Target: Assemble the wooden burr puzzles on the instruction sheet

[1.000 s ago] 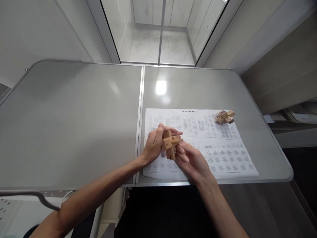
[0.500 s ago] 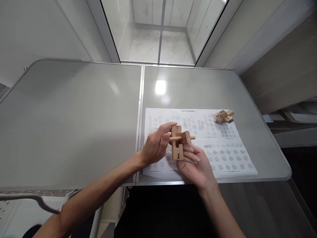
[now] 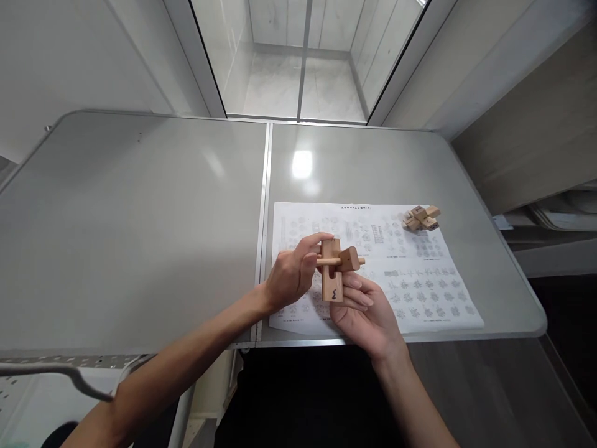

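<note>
Between my hands are interlocked wooden puzzle pieces [image 3: 332,287]: an upright notched block marked with black figures, a shorter block across its right side, and a thin round rod passing through sideways. My left hand [image 3: 293,270] grips them from the left, thumb by the rod's end and index finger on the top of the upright block. My right hand [image 3: 366,314] supports them from below and right, its fingers curled behind the upright block. The parts of the pieces behind the fingers are hidden.
Below the hands lies a printed sheet [image 3: 433,274] with rows of small diagrams. Another cluster of interlocked wooden pieces [image 3: 421,219] sits on its upper right corner. The grey folding table [image 3: 153,236] has a metal seam left of the sheet. A glass door stands behind it.
The wooden pieces have shifted very slightly left and turned a little in my hands. Both hands keep nearly the same hold. The second cluster stays in place.
</note>
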Action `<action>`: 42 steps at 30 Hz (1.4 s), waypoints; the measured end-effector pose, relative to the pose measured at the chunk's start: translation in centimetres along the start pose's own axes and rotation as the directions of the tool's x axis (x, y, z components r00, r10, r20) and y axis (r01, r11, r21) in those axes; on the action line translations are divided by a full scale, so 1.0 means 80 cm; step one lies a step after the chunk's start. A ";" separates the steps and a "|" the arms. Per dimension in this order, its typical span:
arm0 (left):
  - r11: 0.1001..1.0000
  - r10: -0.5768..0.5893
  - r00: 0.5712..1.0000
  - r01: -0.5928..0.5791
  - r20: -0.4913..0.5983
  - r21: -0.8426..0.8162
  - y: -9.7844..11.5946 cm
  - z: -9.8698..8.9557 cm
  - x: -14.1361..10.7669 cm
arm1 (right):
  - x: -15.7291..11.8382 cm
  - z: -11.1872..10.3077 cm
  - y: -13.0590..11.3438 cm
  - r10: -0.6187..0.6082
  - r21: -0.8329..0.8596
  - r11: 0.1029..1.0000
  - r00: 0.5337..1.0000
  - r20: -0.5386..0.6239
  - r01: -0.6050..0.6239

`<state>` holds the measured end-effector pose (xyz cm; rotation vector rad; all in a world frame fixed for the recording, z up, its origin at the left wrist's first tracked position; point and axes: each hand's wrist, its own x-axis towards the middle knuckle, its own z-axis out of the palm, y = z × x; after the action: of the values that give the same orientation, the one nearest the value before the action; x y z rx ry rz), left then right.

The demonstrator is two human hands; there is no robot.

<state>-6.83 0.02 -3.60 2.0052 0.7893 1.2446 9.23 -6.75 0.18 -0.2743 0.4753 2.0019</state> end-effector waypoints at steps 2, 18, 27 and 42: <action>1.000 -0.006 1.000 0.006 -0.005 0.021 -0.001 0.000 -0.001 | -0.001 -0.001 0.000 0.004 -0.022 1.000 1.000 0.006 -0.004; 0.946 0.062 0.970 0.017 0.233 -0.323 -0.007 -0.008 0.018 | -0.005 0.018 -0.009 -0.083 -0.054 0.995 0.993 -0.089 0.078; 0.938 0.005 0.974 0.073 0.225 -0.338 -0.001 -0.006 0.023 | -0.006 0.009 -0.002 -0.180 -0.445 0.888 0.979 -0.100 0.118; 0.895 0.053 0.944 0.100 0.326 -0.435 0.001 -0.015 0.032 | -0.007 0.000 0.000 -0.236 -0.505 0.850 0.966 -0.104 0.153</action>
<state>-6.96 2.16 -1.82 1.7459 0.3224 0.9312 9.48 -7.21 0.36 -0.7798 0.0173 1.8786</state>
